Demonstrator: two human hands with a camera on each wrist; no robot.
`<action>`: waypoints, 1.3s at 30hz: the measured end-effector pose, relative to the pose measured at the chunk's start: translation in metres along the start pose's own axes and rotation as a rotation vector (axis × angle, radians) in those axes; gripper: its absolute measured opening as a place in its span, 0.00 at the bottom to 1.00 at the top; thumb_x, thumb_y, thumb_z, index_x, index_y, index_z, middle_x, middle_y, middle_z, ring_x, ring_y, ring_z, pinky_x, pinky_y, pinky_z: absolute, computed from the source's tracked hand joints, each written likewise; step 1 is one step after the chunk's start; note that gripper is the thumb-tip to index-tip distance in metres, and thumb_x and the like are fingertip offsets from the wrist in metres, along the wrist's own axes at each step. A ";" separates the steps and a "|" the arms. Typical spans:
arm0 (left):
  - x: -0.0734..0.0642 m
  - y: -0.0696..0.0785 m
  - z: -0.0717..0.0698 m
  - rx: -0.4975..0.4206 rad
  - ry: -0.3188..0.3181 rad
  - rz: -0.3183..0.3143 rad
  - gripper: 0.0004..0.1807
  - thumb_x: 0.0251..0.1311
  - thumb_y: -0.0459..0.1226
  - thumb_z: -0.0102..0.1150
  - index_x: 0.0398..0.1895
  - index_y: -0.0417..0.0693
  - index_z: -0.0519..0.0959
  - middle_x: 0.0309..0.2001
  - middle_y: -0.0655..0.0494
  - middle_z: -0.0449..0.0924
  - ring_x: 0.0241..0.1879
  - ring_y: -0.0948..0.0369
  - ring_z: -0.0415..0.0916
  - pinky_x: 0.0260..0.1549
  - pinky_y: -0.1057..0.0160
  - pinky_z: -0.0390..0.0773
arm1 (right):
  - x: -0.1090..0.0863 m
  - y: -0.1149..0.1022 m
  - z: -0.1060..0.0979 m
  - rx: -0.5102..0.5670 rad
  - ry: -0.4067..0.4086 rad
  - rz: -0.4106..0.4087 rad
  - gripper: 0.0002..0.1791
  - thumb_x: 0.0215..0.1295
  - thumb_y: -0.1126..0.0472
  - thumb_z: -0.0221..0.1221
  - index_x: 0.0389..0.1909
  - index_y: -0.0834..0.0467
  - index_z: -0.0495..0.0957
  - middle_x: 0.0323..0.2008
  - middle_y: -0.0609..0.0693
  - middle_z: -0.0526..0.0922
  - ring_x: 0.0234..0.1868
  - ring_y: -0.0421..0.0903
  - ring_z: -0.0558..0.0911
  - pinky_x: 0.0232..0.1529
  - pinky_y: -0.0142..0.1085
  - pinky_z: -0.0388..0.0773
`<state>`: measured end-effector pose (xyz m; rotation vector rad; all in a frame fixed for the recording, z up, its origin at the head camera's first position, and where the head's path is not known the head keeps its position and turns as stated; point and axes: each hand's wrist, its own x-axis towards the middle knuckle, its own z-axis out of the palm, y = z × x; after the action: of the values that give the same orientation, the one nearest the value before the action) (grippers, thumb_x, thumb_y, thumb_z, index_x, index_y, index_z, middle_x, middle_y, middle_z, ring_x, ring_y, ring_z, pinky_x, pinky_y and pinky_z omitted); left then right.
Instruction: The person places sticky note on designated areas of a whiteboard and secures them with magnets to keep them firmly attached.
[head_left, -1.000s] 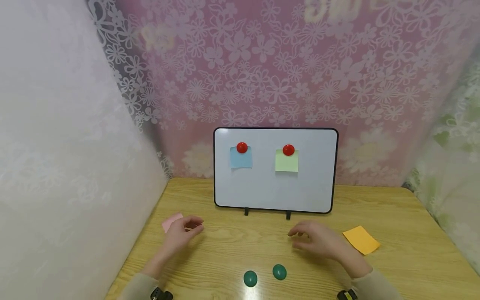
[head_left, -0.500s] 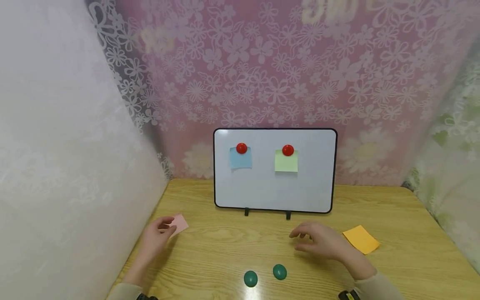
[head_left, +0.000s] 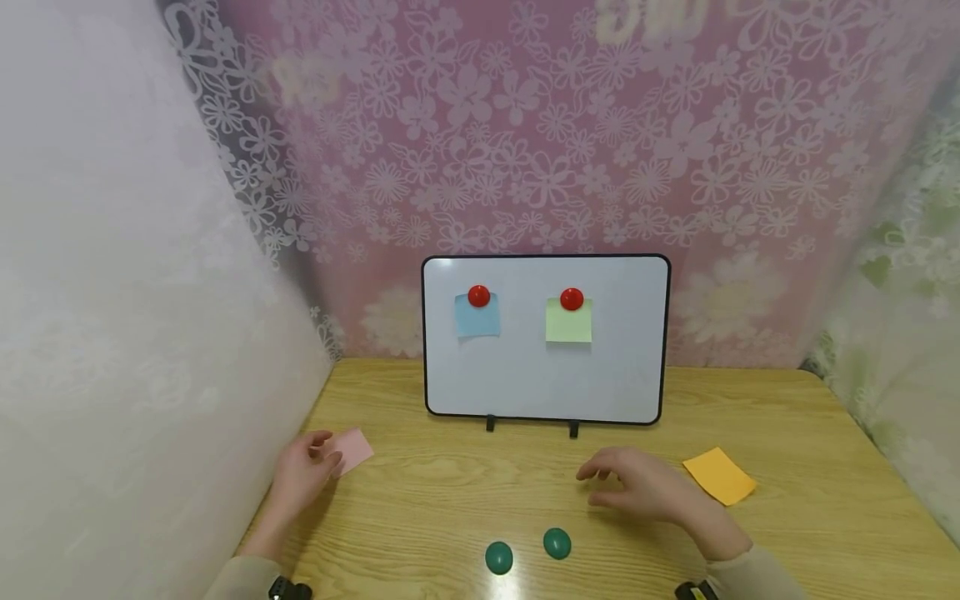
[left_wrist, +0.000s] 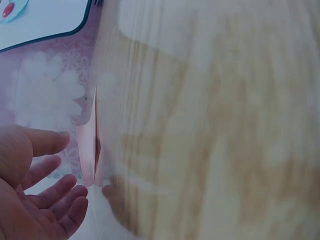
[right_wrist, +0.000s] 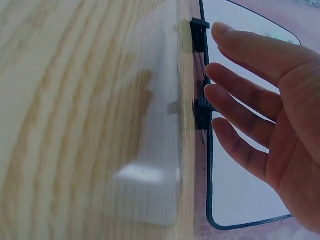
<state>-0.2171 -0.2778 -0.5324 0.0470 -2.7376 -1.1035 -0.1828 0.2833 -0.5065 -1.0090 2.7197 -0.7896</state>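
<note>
My left hand (head_left: pixel 298 473) hovers at the left side of the table, beside a pink sticky note (head_left: pixel 352 451). Its fingers are loosely bent, and in the left wrist view a gap shows between the fingertips and the note (left_wrist: pixel 88 150), whose edge curls up. My right hand (head_left: pixel 637 483) hangs over the table in front of the whiteboard, holding nothing, fingers relaxed and apart from the thumb in the right wrist view. To its right lies an orange sticky note (head_left: pixel 720 477). Two green round magnets (head_left: pixel 498 557) lie near the front, left of this hand.
A black-framed whiteboard (head_left: pixel 510 383) stands at the back on two small black feet (head_left: pixel 573 429). A blue note (head_left: pixel 477 321) and a light green note (head_left: pixel 568 327) hang on it under red magnets (head_left: pixel 572 299). A white wall covering (head_left: pixel 150 333) borders the table's left side.
My left hand has moved left from over the pink note to its left side, uncovering more of it. The right hand has barely moved. The whole head view has shifted slightly.
</note>
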 end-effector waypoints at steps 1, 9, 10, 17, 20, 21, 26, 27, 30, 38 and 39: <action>0.001 -0.001 0.000 0.004 0.001 -0.006 0.23 0.67 0.31 0.71 0.62 0.29 0.80 0.52 0.32 0.83 0.53 0.38 0.81 0.51 0.40 0.81 | 0.000 0.000 0.000 0.002 -0.006 0.006 0.16 0.71 0.51 0.72 0.57 0.49 0.87 0.52 0.40 0.87 0.50 0.42 0.85 0.50 0.43 0.84; 0.008 -0.005 -0.001 0.025 -0.010 -0.052 0.24 0.67 0.33 0.70 0.62 0.28 0.79 0.53 0.31 0.82 0.51 0.38 0.81 0.49 0.40 0.81 | 0.007 -0.007 0.007 -0.044 -0.016 -0.039 0.16 0.70 0.51 0.72 0.55 0.49 0.88 0.51 0.37 0.87 0.53 0.42 0.85 0.54 0.45 0.83; 0.009 -0.005 -0.001 0.026 -0.013 -0.058 0.24 0.67 0.33 0.69 0.62 0.28 0.80 0.52 0.31 0.82 0.51 0.39 0.82 0.49 0.41 0.81 | 0.007 -0.009 0.008 -0.046 -0.019 -0.041 0.16 0.70 0.51 0.73 0.55 0.49 0.88 0.51 0.37 0.86 0.53 0.41 0.84 0.55 0.45 0.83; 0.016 -0.005 -0.003 0.043 -0.044 -0.078 0.22 0.68 0.34 0.68 0.59 0.26 0.81 0.47 0.36 0.84 0.47 0.42 0.82 0.42 0.50 0.81 | 0.011 -0.020 0.017 -0.014 -0.062 -0.060 0.18 0.67 0.51 0.75 0.55 0.46 0.88 0.52 0.36 0.86 0.49 0.38 0.84 0.51 0.41 0.83; 0.019 -0.006 -0.003 0.056 -0.049 -0.086 0.19 0.69 0.33 0.67 0.56 0.25 0.82 0.45 0.38 0.85 0.45 0.44 0.82 0.40 0.53 0.80 | 0.012 -0.025 0.022 -0.007 -0.081 -0.071 0.19 0.65 0.49 0.76 0.55 0.44 0.88 0.53 0.36 0.84 0.49 0.37 0.83 0.50 0.40 0.83; 0.020 -0.006 -0.004 0.063 -0.050 -0.087 0.19 0.68 0.33 0.67 0.55 0.25 0.82 0.44 0.38 0.85 0.45 0.44 0.82 0.39 0.53 0.80 | 0.012 -0.027 0.023 -0.005 -0.088 -0.074 0.19 0.65 0.48 0.76 0.55 0.44 0.88 0.53 0.35 0.84 0.49 0.36 0.83 0.51 0.40 0.83; 0.024 -0.008 -0.003 0.083 -0.049 -0.095 0.15 0.67 0.32 0.66 0.50 0.26 0.84 0.41 0.40 0.86 0.42 0.46 0.82 0.38 0.55 0.79 | 0.011 -0.035 0.029 -0.020 -0.107 -0.100 0.22 0.63 0.44 0.77 0.56 0.42 0.87 0.55 0.34 0.83 0.53 0.36 0.81 0.56 0.42 0.82; 0.024 -0.008 -0.003 0.084 -0.048 -0.095 0.15 0.67 0.31 0.65 0.50 0.26 0.84 0.40 0.41 0.86 0.41 0.46 0.82 0.37 0.56 0.78 | 0.011 -0.036 0.029 -0.024 -0.113 -0.105 0.22 0.63 0.43 0.77 0.57 0.42 0.87 0.55 0.34 0.83 0.53 0.37 0.81 0.56 0.42 0.82; 0.025 -0.010 -0.002 0.086 -0.034 -0.091 0.12 0.66 0.31 0.66 0.46 0.27 0.85 0.37 0.44 0.86 0.39 0.47 0.82 0.37 0.56 0.78 | 0.011 -0.039 0.031 -0.016 -0.136 -0.109 0.23 0.63 0.43 0.77 0.57 0.42 0.87 0.55 0.34 0.83 0.53 0.36 0.81 0.56 0.42 0.82; 0.025 -0.011 -0.001 0.060 -0.019 -0.108 0.07 0.66 0.29 0.66 0.40 0.30 0.86 0.34 0.45 0.85 0.37 0.46 0.81 0.35 0.56 0.78 | 0.012 -0.040 0.036 0.003 -0.153 -0.189 0.22 0.63 0.45 0.77 0.56 0.43 0.87 0.52 0.32 0.82 0.50 0.32 0.80 0.52 0.36 0.83; 0.025 -0.011 -0.001 0.060 -0.020 -0.110 0.07 0.67 0.29 0.66 0.40 0.30 0.86 0.33 0.45 0.85 0.37 0.47 0.81 0.35 0.56 0.78 | 0.012 -0.040 0.037 -0.001 -0.151 -0.196 0.22 0.62 0.46 0.78 0.56 0.43 0.87 0.51 0.32 0.82 0.50 0.32 0.80 0.52 0.36 0.83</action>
<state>-0.2417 -0.2888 -0.5355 0.1980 -2.8159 -1.0544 -0.1585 0.2339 -0.5166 -1.2952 2.5224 -0.7083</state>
